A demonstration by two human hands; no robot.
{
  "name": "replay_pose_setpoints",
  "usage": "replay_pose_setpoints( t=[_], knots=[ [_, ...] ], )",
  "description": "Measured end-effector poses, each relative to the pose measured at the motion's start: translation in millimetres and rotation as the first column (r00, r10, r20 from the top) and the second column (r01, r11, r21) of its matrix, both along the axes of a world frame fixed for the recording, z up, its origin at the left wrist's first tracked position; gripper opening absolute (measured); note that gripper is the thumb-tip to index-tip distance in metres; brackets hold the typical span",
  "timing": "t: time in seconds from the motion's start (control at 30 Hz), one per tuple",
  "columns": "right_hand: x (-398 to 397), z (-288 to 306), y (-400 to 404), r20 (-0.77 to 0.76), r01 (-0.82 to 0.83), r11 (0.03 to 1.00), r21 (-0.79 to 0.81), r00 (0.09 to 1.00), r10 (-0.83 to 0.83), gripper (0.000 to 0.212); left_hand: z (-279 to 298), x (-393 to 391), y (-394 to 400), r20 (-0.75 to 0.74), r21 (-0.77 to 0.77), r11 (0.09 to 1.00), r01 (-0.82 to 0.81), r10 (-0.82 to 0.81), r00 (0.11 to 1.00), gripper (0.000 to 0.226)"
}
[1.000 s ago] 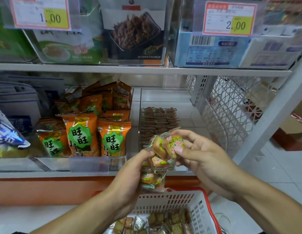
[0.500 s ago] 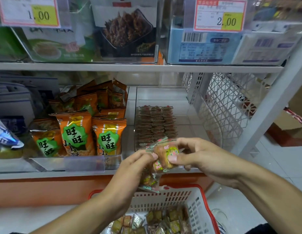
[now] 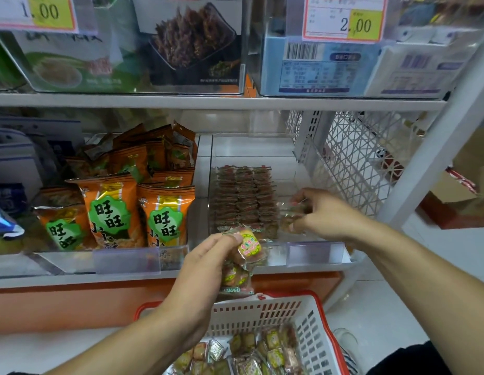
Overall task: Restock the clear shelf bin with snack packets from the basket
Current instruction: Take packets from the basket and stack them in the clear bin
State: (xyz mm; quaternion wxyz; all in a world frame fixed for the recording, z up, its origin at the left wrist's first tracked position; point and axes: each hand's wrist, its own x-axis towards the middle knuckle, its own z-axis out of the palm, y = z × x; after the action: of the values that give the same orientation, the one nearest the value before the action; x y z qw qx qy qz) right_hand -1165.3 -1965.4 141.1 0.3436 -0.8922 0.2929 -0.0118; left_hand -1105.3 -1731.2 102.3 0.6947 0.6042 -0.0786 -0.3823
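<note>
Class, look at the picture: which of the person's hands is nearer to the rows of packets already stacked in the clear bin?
Right. The right hand is inside the clear bin, just beside the stacked rows. The left hand holds packets in front of the bin, above the basket.

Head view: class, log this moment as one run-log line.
left hand: holds packet stack | right hand: places packet in clear bin | basket: packets remain
</note>
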Motion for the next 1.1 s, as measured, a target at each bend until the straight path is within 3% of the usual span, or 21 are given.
replay_pose_setpoints(
  t=[0.13,0.27,0.53,0.6,0.63,0.67,0.73,0.77,0.83,0.97,1.1],
  knots=[
    [16,-12,3,-0.116,-0.144,0.980,-0.135,0.985,0.129,0.028,-1,1,-2,0.001,-0.007,1.000,-0.005,0.005,1.000,0.026],
    [31,-24,7,-0.281,-0.188,0.961,-0.203,0.951,0.126,0.022,-2,1,-1,0.010,-0.017,1.000,0.000,0.000,1.000,0.027],
    [36,-18,19,-0.326,-0.193,0.955,-0.224,0.938,0.113,0.025,1,2,2,-0.004,-0.022,0.999,0.027,-0.027,1.000,0.029],
    [30,-6,22,-0.306,-0.206,0.908,-0.364,0.947,0.092,0.014,4,1,3,-0.023,-0.037,0.999,0.029,-0.030,0.999,0.028],
    [26,0,25,-0.194,-0.160,0.884,-0.439,0.978,0.081,0.021,5,1,3,-0.031,-0.049,0.998,0.033,-0.035,0.999,0.028],
    [22,6,29,-0.028,-0.091,0.912,-0.399,0.996,0.087,0.024,7,1,4,-0.035,-0.058,0.998,0.039,-0.041,0.999,0.030],
    [6,18,44,0.227,-0.101,0.994,0.042,0.970,0.089,0.037,10,1,6,-0.029,-0.073,0.995,0.068,-0.071,0.997,0.036],
    [-3,23,55,0.240,-0.176,0.941,0.290,0.965,0.106,0.046,11,2,7,-0.020,-0.084,0.993,0.086,-0.088,0.996,0.038],
    [-15,24,69,0.187,-0.230,0.823,0.520,0.970,0.153,0.050,14,2,10,0.003,-0.111,0.987,0.117,-0.117,0.993,0.038],
    [-20,25,67,0.263,-0.226,0.706,0.671,0.963,0.059,0.041,19,6,12,0.031,-0.130,0.975,0.182,-0.180,0.983,0.042],
    [-25,26,61,0.300,-0.209,0.735,0.645,0.954,0.008,0.041,23,11,13,0.006,-0.128,0.968,0.215,-0.216,0.976,0.044]
  ],
)
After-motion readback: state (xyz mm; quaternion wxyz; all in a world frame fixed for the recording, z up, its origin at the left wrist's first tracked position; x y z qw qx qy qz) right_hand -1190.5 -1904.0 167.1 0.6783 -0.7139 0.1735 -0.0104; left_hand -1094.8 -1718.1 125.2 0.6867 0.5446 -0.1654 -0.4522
